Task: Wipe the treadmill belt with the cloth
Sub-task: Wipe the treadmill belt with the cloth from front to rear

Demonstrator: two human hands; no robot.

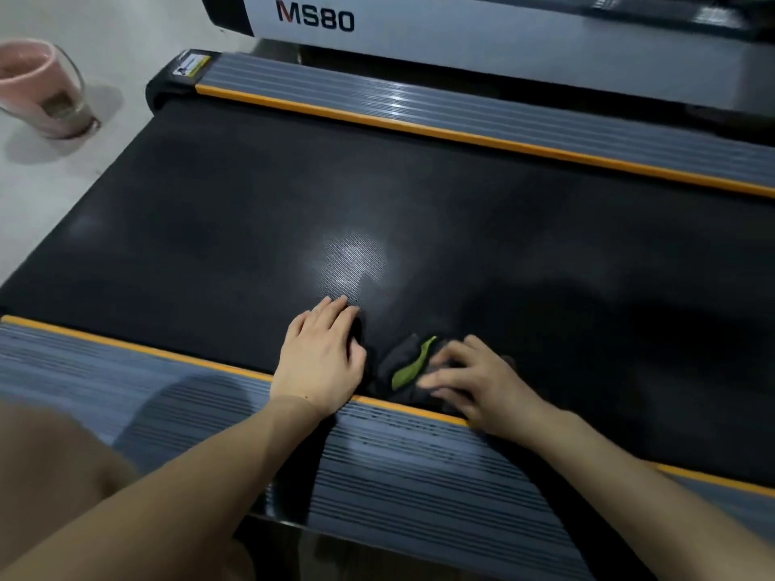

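Observation:
The black treadmill belt (377, 195) runs across the view between two grey ribbed side rails with orange strips. A dark cloth with a green patch (409, 366) lies bunched on the belt at its near edge. My left hand (321, 356) lies flat on the belt with straight fingers, just left of the cloth. My right hand (474, 381) rests on the cloth's right part, fingers bent over it and blurred. Part of the cloth is hidden under that hand.
The near side rail (126, 371) lies under my forearms. The far side rail (461, 111) borders a second machine marked MS80 (314, 16). A pink bucket (40, 88) stands on the pale floor at the far left.

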